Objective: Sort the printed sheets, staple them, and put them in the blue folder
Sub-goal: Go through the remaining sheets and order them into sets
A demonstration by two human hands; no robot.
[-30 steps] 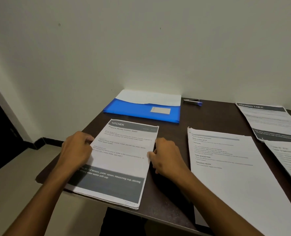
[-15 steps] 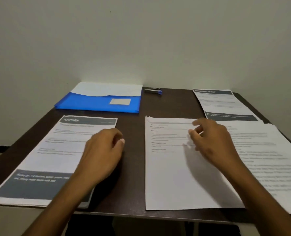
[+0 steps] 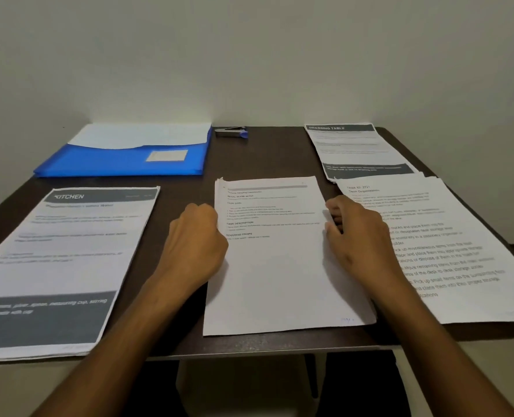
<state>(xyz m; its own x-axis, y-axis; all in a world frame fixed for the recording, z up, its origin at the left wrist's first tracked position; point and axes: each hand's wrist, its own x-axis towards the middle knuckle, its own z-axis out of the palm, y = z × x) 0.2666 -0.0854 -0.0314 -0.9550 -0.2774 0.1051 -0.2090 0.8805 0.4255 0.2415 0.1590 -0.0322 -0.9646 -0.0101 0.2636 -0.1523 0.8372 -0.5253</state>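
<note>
I note both hands, left hand [image 3: 200,236] and right hand [image 3: 353,233], grasping the side edges of the flat, matte middle sheets [image 3: 283,266] on the dark table [image 3: 264,158].

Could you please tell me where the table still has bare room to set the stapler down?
Bare table lies between the blue folder, stapler and Dressing Table sheets. A narrower strip separates the Kitchen stack from the middle stack. The right is crowded.

Dark brown table [image 3: 267,152] against a plain pale wall [image 3: 249,55] — dim light (pale floor [image 3: 15,383] below)
</note>
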